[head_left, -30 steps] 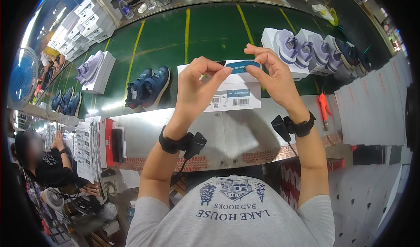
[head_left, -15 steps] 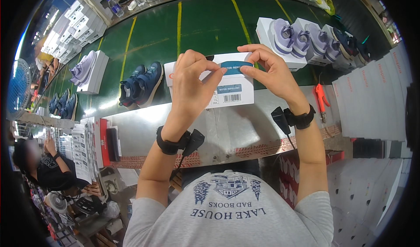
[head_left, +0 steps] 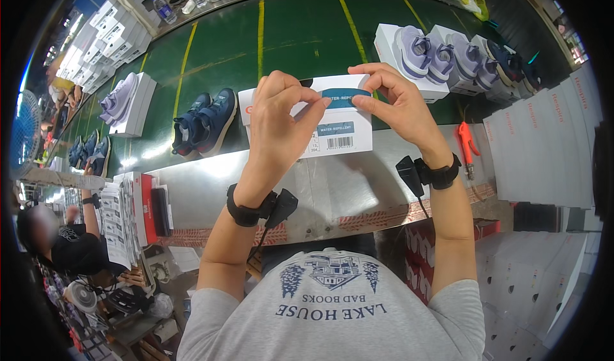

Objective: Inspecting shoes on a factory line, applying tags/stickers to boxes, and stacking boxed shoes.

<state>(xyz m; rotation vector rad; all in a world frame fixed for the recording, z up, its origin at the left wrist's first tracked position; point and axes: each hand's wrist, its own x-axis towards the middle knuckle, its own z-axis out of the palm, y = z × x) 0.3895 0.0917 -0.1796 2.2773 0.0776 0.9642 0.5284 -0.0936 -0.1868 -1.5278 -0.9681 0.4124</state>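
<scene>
A white shoe box with a printed end panel stands in front of me where the metal bench meets the green conveyor belt. Against its upper edge lies a blue label with a curved top. My left hand pinches the label's left end between thumb and index finger. At its right end, my right hand has thumb and index finger closed on it, the other fingers resting at the box top. Whether the label is stuck down, I cannot tell. A pair of navy shoes sits on the belt left of the box.
Lilac shoes rest on white boxes at the right, and another lilac pair at the left. An orange-handled tool lies on the metal bench. Stacked white boxes rise at right. A co-worker is at left.
My hands and the label hardly move. At left, the co-worker's arm has stretched forward toward the navy shoes on the belt.
</scene>
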